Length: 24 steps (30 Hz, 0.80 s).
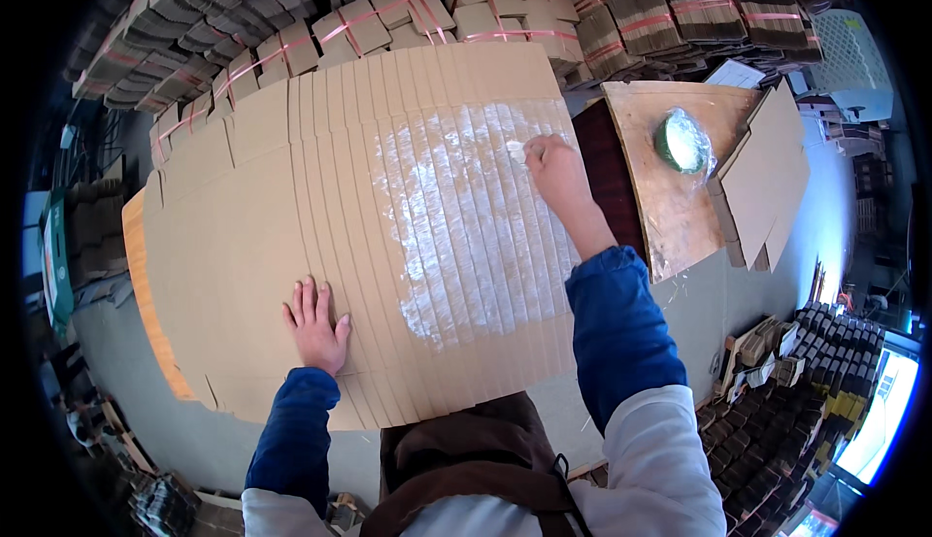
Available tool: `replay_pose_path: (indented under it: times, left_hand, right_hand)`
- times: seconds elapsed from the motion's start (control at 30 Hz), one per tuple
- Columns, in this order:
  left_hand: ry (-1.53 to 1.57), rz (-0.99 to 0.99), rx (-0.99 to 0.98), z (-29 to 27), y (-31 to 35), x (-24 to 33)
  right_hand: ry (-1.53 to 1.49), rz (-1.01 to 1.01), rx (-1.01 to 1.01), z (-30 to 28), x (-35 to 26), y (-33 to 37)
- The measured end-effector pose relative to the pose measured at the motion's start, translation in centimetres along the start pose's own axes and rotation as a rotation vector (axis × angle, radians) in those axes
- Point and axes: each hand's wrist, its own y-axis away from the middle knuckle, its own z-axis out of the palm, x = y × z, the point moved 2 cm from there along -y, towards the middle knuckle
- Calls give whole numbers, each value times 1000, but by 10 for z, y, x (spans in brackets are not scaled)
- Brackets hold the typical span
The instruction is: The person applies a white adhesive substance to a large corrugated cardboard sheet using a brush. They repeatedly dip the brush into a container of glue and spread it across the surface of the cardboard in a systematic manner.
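Large brown cardboard sheets (228,275) lie before me, fanned so that their edges show as narrow overlapping strips. A wet white paste (466,236) is smeared over the strips on the right half. My left hand (318,328) lies flat on the cardboard left of the paste, its fingers spread. My right hand (558,173) is closed at the upper right edge of the paste. A bit of white shows by its fingertips, but what it grips is too hidden to name. A green bowl (682,141) of white paste, with clear plastic about it, sits to the right.
The bowl stands on a wooden board (670,221), beside several stacked cardboard pieces (767,178). An orange-brown table edge (155,294) shows at the left. Bundles of cardboard (515,8) tied with pink strapping line the back. More dark stacks (748,420) fill the lower right.
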Motion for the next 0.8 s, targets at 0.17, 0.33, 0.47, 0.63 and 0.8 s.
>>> replay_pose_path:
  times: [0.17,0.33,0.47,0.63,0.8]
  left_hand:
    - [-13,-6,-14,-2,1,1]
    - [-12,-9,-14,-2,1,0]
    - [-6,0,-17,0,-1,0]
    - [-17,7,-10,0,2,-3]
    - [-14,20,20,3,2,-3]
  right_hand:
    - [-55,-101,7,9,-17,-22]
    - [-124,-45,27,5,-13,-35]
    - [-47,-76,-10,13,0,-34]
    - [-127,-52,-23,9,-12,-32]
    - [-98,-18,54,4,1,-45]
